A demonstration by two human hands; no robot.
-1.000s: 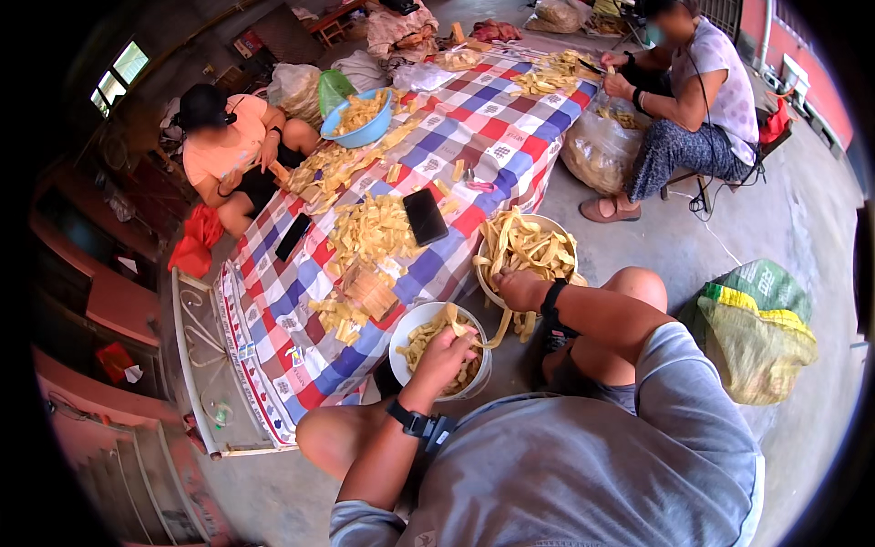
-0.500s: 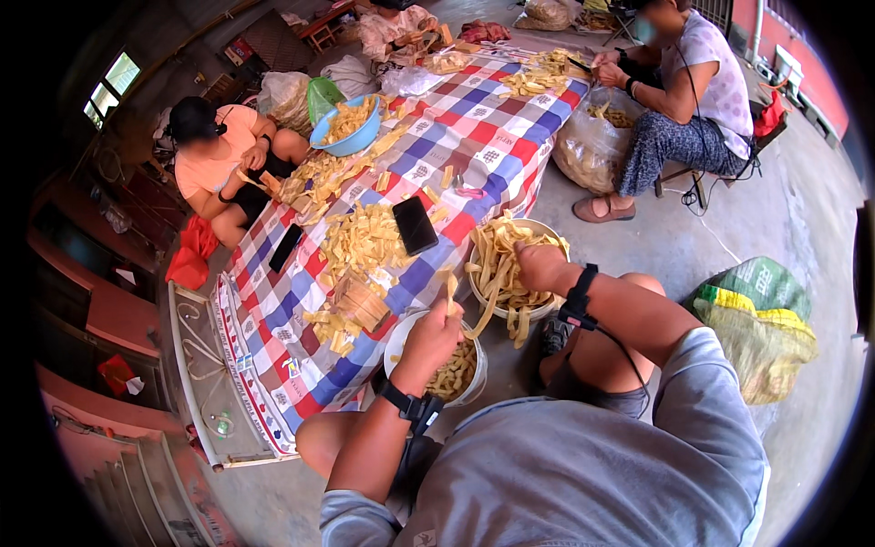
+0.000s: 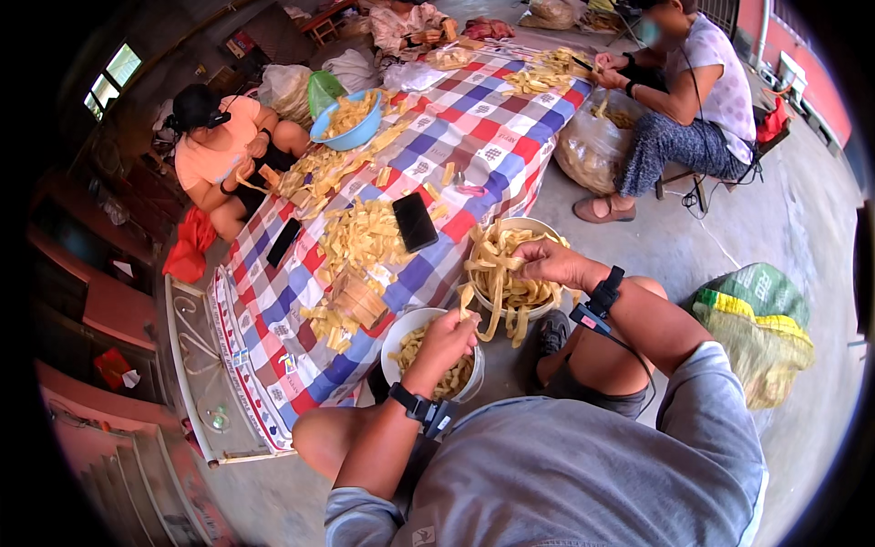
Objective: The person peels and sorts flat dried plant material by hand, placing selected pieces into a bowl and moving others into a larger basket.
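Note:
Long pale yellow strips [image 3: 490,260] fill a round tub [image 3: 551,225] beside the table's near right corner, and some hang over its rim. Above that tub, my right hand [image 3: 554,263] is closed in a pinch on a strip. My left hand [image 3: 447,345] is closed on a yellow strip [image 3: 467,301], which sticks up past its fingertips. Below the left hand stands a white bucket [image 3: 394,345] holding shorter yellow pieces [image 3: 453,378], partly hidden by that hand and forearm.
A checked cloth covers the table [image 3: 447,159], bearing strip piles [image 3: 365,237], a light brown block [image 3: 358,301], two dark phones [image 3: 416,222] [image 3: 283,242] and a blue basin [image 3: 360,137]. People work around it. A green-and-yellow sack [image 3: 756,328] stands right; a full plastic bag [image 3: 588,150] lies farther back.
My right hand has risen out of the strips in the tub, pinching one. My left hand has moved slightly right and lower, still gripping its strip.

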